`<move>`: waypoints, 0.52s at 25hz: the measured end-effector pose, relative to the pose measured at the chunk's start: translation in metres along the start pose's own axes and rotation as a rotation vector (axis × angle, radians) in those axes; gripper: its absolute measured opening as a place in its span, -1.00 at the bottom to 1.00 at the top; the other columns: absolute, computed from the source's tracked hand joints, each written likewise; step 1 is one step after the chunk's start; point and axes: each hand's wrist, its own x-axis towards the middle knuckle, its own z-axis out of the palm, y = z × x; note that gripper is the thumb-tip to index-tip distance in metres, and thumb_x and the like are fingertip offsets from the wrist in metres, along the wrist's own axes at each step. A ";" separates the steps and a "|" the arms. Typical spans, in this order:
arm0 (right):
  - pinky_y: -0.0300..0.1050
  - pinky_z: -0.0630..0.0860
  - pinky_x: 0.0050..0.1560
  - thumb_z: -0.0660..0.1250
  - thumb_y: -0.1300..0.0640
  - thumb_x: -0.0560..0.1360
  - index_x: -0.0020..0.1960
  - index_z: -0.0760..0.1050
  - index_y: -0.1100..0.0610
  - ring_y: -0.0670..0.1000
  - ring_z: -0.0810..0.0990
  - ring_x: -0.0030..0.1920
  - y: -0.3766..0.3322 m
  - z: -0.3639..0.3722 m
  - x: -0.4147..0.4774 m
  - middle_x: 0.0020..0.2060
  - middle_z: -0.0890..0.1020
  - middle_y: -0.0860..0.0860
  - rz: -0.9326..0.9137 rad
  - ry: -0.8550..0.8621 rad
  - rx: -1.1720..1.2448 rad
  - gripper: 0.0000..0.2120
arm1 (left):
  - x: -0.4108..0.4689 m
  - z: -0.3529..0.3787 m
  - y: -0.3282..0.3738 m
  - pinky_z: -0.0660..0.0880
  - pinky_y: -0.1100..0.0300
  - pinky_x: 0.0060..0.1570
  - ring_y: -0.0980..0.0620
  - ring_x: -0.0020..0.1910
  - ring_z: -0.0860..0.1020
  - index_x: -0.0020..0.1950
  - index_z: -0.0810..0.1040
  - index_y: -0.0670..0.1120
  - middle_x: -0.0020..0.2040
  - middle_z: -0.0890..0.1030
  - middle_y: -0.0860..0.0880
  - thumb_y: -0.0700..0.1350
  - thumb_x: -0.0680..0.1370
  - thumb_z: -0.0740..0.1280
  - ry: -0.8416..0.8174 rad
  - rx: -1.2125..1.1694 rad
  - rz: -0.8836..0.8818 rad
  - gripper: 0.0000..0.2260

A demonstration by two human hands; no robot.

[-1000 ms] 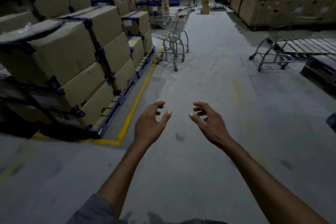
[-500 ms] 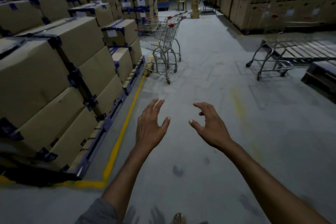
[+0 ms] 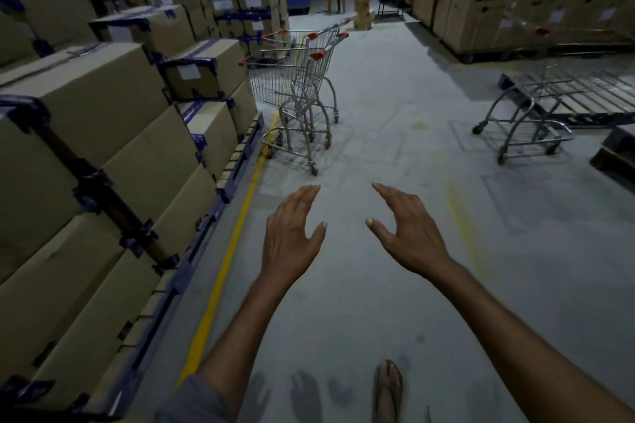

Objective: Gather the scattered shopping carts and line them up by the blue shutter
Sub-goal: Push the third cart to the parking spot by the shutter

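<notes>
Two bare hands reach forward over the grey floor [image 3: 378, 302], both to the right of the yellow line [image 3: 220, 271] painted along it. The left hand [image 3: 292, 233], nearer the line, and the right hand [image 3: 409, 233], farther from it, have their fingers straight and spread with the thumbs turned toward each other. Neither holds or touches anything.

At the far end of the yellow line stand nested shopping carts [image 3: 302, 93] with red handle caps, upright on their wheels, the nearest wheel at or just beside the line. It looks like two or three pushed together, though the overlapping wire makes the count unsure.

A lone cart [image 3: 525, 127] stands well to the right of the line, beside flat pallets [image 3: 584, 103]. Its lower frame and wheels are clear, but its basket is blurred.

Left of the line, stacked cardboard boxes [image 3: 103, 134] with dark blue strapping run alongside it. A sandalled foot [image 3: 388, 385] shows on the floor at the bottom, right of the line.
</notes>
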 end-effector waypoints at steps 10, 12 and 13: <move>0.14 0.40 0.38 0.30 -0.15 0.58 0.62 0.12 -0.09 0.14 0.26 0.47 0.137 0.035 0.256 0.60 0.20 0.02 -0.149 -0.002 -0.230 -0.32 | 0.242 0.116 -0.029 0.28 -0.12 0.42 -0.01 0.61 0.15 0.62 0.21 0.16 0.63 0.20 0.08 0.05 0.59 0.38 0.036 0.173 -0.030 -0.36; 0.15 0.37 0.39 0.31 -0.14 0.58 0.62 0.12 -0.09 0.16 0.25 0.49 0.154 0.041 0.300 0.60 0.20 0.05 -0.148 -0.012 -0.235 -0.31 | 0.282 0.135 -0.037 0.28 -0.15 0.41 -0.02 0.62 0.13 0.62 0.20 0.15 0.63 0.19 0.07 0.06 0.58 0.38 0.029 0.208 -0.046 -0.36; 0.15 0.36 0.40 0.31 -0.13 0.58 0.62 0.11 -0.09 0.17 0.25 0.49 0.162 0.046 0.320 0.60 0.19 0.05 -0.151 -0.016 -0.239 -0.31 | 0.302 0.143 -0.042 0.28 -0.17 0.41 -0.03 0.62 0.13 0.62 0.20 0.15 0.64 0.19 0.06 0.06 0.58 0.38 0.026 0.225 -0.051 -0.35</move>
